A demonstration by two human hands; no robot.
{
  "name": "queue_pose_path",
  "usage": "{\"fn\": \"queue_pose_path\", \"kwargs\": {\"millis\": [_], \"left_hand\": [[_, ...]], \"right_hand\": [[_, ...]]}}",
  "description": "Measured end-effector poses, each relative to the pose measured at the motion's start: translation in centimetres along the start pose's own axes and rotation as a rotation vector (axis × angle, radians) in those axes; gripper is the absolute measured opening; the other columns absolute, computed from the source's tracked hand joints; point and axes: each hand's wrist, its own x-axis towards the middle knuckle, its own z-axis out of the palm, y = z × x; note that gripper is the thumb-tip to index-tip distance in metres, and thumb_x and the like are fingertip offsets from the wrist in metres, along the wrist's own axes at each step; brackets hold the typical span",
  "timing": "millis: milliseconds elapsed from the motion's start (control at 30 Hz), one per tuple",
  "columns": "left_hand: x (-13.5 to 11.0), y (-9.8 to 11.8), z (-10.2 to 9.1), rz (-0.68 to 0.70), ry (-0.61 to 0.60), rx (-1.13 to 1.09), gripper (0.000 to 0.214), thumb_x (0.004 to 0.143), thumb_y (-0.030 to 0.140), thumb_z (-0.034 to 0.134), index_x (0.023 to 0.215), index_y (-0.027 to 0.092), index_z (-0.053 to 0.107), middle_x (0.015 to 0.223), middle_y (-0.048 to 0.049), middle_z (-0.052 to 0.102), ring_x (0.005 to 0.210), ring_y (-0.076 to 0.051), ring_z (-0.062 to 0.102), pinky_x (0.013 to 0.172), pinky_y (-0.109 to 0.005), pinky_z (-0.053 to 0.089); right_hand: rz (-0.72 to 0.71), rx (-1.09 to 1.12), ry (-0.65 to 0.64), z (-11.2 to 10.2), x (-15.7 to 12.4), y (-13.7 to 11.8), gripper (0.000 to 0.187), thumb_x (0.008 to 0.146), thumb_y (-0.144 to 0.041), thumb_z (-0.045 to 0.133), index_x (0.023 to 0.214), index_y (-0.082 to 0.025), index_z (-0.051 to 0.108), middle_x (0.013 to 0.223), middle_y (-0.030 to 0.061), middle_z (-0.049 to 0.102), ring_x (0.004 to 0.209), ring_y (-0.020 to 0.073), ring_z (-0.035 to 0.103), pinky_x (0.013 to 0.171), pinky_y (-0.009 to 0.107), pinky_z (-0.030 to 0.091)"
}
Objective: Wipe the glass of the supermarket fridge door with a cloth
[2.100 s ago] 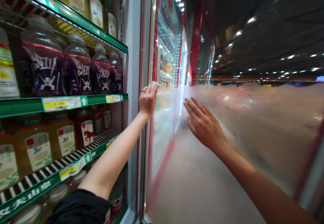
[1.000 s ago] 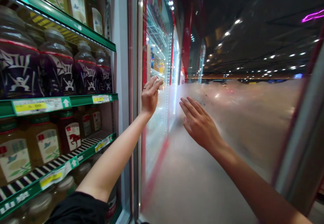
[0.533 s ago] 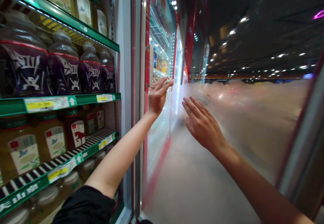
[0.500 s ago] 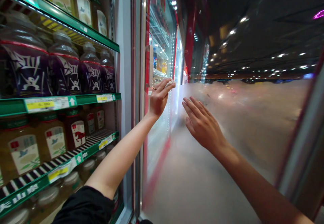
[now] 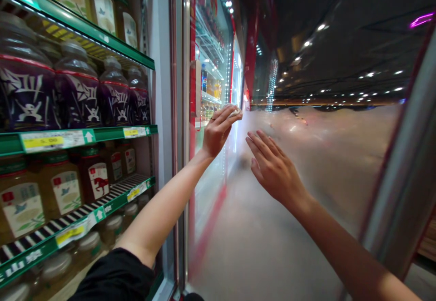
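Note:
A folded white wad, a tissue or cloth by its look (image 5: 235, 112), sits under the fingers of my left hand (image 5: 220, 128). That hand reaches out, fingers closed on the wad, towards the upper edge of the fog on the glass door (image 5: 323, 169). To its right, my right hand (image 5: 272, 165) is open with fingers stretched out and nearly together, its back facing me. Its palm faces the fogged glass; whether it touches the pane I cannot tell. The glass is misted from about mid-height down and clear above.
On the left, green-edged cooler shelves (image 5: 71, 138) carry purple-labelled bottles (image 5: 76, 92) and jars or bottles of amber drink (image 5: 66, 187). A metal door frame (image 5: 388, 187) runs along the right. Red-framed lit coolers (image 5: 213, 74) stand beyond the glass.
My left hand, with the white wad, has shifted slightly right and closer to my right hand. The shelves and the right door frame have slid left in view.

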Motion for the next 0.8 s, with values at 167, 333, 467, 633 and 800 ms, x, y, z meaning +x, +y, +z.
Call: {"fn": "queue_pose_path", "kwargs": {"millis": [167, 333, 467, 633, 800], "left_hand": [[0.3, -1.0, -0.6, -0.064, -0.004, 0.062, 0.030, 0.111, 0.019, 0.057, 0.134, 0.030, 0.073, 0.142, -0.0051, 0.077, 0.138, -0.020, 0.070, 0.114, -0.042, 0.063], [1.4, 0.9, 0.8, -0.100, 0.063, 0.041, 0.035, 0.110, 0.015, 0.056, 0.140, 0.029, 0.066, 0.141, -0.0061, 0.077, 0.140, -0.019, 0.069, 0.116, -0.038, 0.062], [0.5, 1.8, -0.2, 0.019, -0.055, -0.008, 0.029, 0.112, 0.017, 0.052, 0.137, 0.024, 0.067, 0.144, -0.0075, 0.076, 0.146, -0.019, 0.064, 0.121, -0.039, 0.057], [1.0, 0.1, -0.5, -0.001, -0.019, 0.050, 0.031, 0.110, 0.015, 0.056, 0.137, 0.026, 0.068, 0.142, -0.0066, 0.076, 0.141, -0.019, 0.068, 0.116, -0.040, 0.061], [2.1, 1.8, 1.2, -0.012, 0.004, 0.032, 0.034, 0.109, 0.011, 0.055, 0.137, 0.026, 0.067, 0.144, -0.0065, 0.075, 0.143, -0.019, 0.066, 0.119, -0.040, 0.059]], "right_hand": [[0.010, -0.013, 0.001, -0.3, -0.6, 0.8, 0.076, 0.103, -0.010, 0.049, 0.175, -0.016, 0.025, 0.170, 0.0149, 0.052, 0.163, 0.0295, 0.041, 0.131, 0.054, 0.043], [0.022, -0.010, 0.023, -0.6, -0.5, 0.6, 0.077, 0.103, -0.010, 0.049, 0.175, -0.017, 0.024, 0.170, 0.0146, 0.052, 0.163, 0.0290, 0.041, 0.132, 0.053, 0.043], [0.008, -0.011, 0.008, -1.2, -0.8, 0.4, 0.081, 0.102, -0.009, 0.049, 0.176, -0.018, 0.019, 0.170, 0.0142, 0.052, 0.163, 0.0291, 0.041, 0.132, 0.053, 0.043], [0.004, -0.036, 0.015, -1.8, -1.3, 1.1, 0.080, 0.102, -0.010, 0.050, 0.176, -0.017, 0.020, 0.168, 0.0153, 0.054, 0.162, 0.0307, 0.044, 0.131, 0.053, 0.044], [0.005, -0.032, 0.017, -2.1, -1.6, 1.4, 0.084, 0.101, -0.009, 0.051, 0.177, -0.018, 0.016, 0.170, 0.0145, 0.051, 0.162, 0.0304, 0.043, 0.133, 0.053, 0.042]]}}
